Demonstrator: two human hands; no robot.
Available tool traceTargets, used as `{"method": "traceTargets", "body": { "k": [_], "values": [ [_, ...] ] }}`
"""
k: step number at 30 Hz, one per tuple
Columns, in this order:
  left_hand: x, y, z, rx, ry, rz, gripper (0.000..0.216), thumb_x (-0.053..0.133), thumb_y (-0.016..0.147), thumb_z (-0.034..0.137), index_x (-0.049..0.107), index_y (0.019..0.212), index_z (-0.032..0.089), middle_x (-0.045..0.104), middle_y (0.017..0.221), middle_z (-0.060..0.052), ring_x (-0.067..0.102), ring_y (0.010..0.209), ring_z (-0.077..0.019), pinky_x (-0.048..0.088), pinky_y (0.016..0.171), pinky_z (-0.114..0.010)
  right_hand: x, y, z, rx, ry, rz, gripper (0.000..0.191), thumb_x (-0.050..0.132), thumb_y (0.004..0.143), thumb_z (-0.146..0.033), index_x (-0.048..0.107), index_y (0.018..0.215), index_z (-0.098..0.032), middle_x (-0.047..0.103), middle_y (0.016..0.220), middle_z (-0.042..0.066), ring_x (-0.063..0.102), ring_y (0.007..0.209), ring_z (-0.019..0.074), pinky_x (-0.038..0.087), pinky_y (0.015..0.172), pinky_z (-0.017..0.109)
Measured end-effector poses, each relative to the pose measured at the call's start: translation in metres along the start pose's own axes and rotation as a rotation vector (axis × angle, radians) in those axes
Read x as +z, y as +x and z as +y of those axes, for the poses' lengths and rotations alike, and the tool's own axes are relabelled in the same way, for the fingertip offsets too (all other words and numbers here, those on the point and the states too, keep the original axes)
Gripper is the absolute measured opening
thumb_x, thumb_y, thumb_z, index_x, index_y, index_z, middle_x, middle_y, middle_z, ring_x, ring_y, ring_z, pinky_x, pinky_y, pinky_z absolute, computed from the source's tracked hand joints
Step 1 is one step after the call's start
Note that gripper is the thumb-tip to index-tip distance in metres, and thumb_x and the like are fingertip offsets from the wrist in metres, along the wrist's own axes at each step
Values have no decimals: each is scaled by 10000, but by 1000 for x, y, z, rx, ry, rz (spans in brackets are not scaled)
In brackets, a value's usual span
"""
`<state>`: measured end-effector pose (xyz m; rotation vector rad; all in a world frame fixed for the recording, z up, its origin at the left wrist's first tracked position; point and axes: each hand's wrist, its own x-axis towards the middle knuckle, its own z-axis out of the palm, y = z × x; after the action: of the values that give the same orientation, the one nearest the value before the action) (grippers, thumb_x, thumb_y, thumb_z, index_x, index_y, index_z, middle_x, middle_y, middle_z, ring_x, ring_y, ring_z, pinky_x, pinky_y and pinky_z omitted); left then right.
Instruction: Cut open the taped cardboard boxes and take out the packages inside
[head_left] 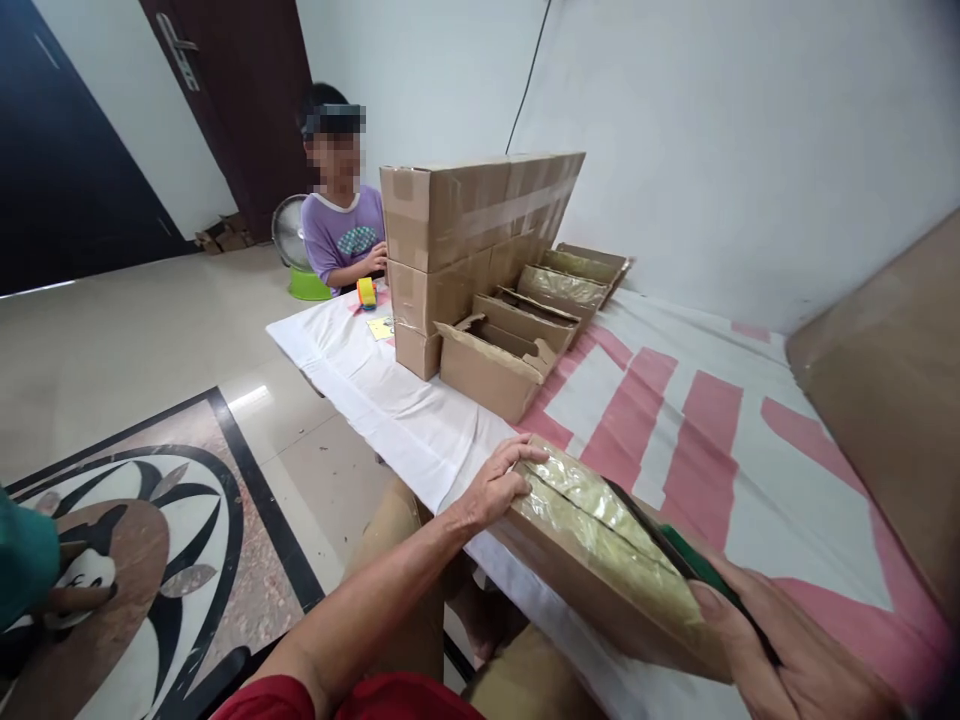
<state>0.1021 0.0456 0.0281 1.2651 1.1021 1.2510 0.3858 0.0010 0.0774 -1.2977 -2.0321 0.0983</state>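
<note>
- The box [592,590] lies at the near edge of the table [802,500], right of the person's knees, with shiny yellowish film [600,520] along its upper face.
- The left hand [502,478] grips the box at its far-left end, fingers bent over the top edge.
- The right hand [780,620] is closed around a dark green thing [686,558] at the near-right end, the thumb over the film's edge; what the green thing is, I cannot tell, and part of the fingers is hidden.
- The step in hand looks like steadying the box while working along its upper face. To do it well, keep the left hand firm on its end so the box cannot swing or slip off the near edge.
- The right thumb should press lightly and flat, since thin film likely creases or tears; work evenly along the dark seam.
- The box's long axis runs slantwise, from far left to near right; the film-covered face points up, and one long cardboard side faces near and left.
- The open boxes [484,375] stand farther off, beside the stacked boxes [409,220], well apart from both hands.
</note>
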Motion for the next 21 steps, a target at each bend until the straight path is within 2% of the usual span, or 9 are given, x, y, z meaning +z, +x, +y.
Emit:
{"method": "traceTargets", "body": {
  "k": [2,4,6,11,16,21],
  "values": [
    [-1,-2,0,5,4,-9,566,534,652,177,684,1198,189,458,1601,-86,332,1532,-320,217,1276,-467,1,11,-16,-113,-59,-73,446,441,1024,-554,711,1251,-280,780,1204,47,759,1021,290,587,882,426],
    [-3,-3,-1,14,3,-17,579,536,651,187,679,1212,191,455,1606,-81,312,1544,-328,200,1282,-472,1,17,-24,-189,-135,-123,411,424,1047,-490,707,1231,-255,788,1177,56,767,990,275,592,794,390],
    [-4,-3,-4,25,-5,-29,596,539,647,196,676,1227,188,450,1613,-81,303,1551,-339,196,1284,-478,2,20,-29,-234,-199,-156,388,417,1061,-439,713,1201,-230,795,1137,67,770,936,256,582,723,353],
    [-6,-4,-11,48,-30,-58,631,537,670,195,664,1288,215,431,1640,-52,301,1560,-341,208,1281,-498,6,28,-41,-311,-301,-195,362,412,1079,-362,720,1159,-189,790,1010,77,741,819,210,521,658,305],
    [-6,-4,-14,71,-71,-59,644,556,652,200,667,1287,214,432,1644,-59,299,1562,-349,183,1291,-514,17,40,-53,-417,-413,-181,395,363,1107,-336,716,1060,-165,762,861,57,673,687,173,431,611,290],
    [-5,-5,-16,72,-80,-44,632,561,651,195,682,1270,223,455,1629,-54,317,1553,-357,202,1285,-526,24,49,-60,-486,-504,-148,369,374,1096,-285,712,1035,-149,707,766,56,619,635,179,391,608,301]
  ]
}}
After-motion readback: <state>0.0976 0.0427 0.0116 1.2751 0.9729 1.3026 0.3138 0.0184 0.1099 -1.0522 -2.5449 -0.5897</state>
